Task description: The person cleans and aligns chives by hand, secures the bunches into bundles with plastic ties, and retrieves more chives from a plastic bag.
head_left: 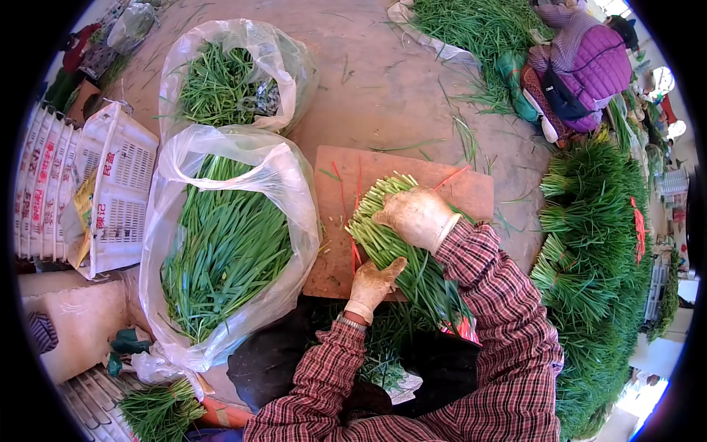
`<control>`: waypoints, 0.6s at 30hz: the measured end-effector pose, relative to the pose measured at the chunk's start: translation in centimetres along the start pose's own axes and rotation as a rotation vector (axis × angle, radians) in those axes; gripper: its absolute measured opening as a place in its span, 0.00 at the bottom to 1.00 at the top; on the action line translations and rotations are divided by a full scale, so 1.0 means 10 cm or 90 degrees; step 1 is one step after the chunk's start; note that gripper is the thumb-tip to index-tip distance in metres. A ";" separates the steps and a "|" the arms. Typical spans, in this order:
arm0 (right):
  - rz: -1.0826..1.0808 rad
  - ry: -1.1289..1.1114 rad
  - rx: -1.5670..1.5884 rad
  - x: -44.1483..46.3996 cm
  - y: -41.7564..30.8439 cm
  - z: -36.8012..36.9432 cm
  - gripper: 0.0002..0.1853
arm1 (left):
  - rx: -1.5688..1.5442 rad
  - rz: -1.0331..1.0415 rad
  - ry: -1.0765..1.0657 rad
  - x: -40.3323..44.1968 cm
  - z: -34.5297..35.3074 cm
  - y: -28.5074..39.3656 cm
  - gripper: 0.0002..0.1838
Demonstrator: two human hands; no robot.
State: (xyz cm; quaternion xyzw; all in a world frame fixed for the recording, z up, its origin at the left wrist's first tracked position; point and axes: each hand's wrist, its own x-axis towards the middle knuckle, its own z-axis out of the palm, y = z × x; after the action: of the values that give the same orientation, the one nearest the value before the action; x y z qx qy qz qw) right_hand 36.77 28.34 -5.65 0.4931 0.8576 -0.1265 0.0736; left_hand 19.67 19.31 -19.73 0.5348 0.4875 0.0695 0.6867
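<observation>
A bunch of garlic chives (431, 283) lies over a reddish-brown board (471, 193), its pale cut stems toward the upper left and its green leaves toward my lap. My right hand (418, 219), in a stained light glove, grips the bunch from above near the stem ends. My left hand (374, 286), gloved too, holds it from the lower side with the thumb raised along the stems; its other fingers are partly hidden. Beneath the stems, a red tie strip (356, 254) runs across the board. Another red strip (451, 177) sticks out beyond my right hand.
Left of the board stand two clear plastic bags (309, 221) (298, 77) of chives. White crates (121, 184) are stacked farther left. Many bundled chives (589, 295) line the right side. A person in a purple jacket (593, 66) sits by a chive heap (471, 29) at upper right.
</observation>
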 end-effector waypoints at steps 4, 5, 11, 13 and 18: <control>-0.012 -0.017 -0.049 0.07 0.01 0.04 0.08 | -0.079 -0.068 0.016 0.06 0.04 -0.09 0.21; -0.018 -0.015 -0.066 0.07 0.02 0.04 0.08 | -0.110 -0.091 0.022 0.06 0.05 -0.10 0.22; -0.052 0.089 -0.055 0.02 0.13 0.27 0.07 | 0.466 0.389 0.095 -0.01 0.00 -0.19 0.25; -0.058 0.127 -0.044 -0.02 0.15 0.30 0.06 | 0.243 0.384 0.101 -0.04 0.02 -0.11 0.18; -0.059 0.200 -0.012 -0.04 0.14 0.33 0.05 | 0.085 0.129 0.117 -0.11 0.07 0.19 0.16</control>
State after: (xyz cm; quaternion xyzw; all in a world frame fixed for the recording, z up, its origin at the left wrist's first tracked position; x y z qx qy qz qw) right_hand 38.20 27.76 -8.95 0.4658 0.8816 -0.0427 -0.0626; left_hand 20.47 18.99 -17.59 0.6172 0.4955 0.1547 0.5912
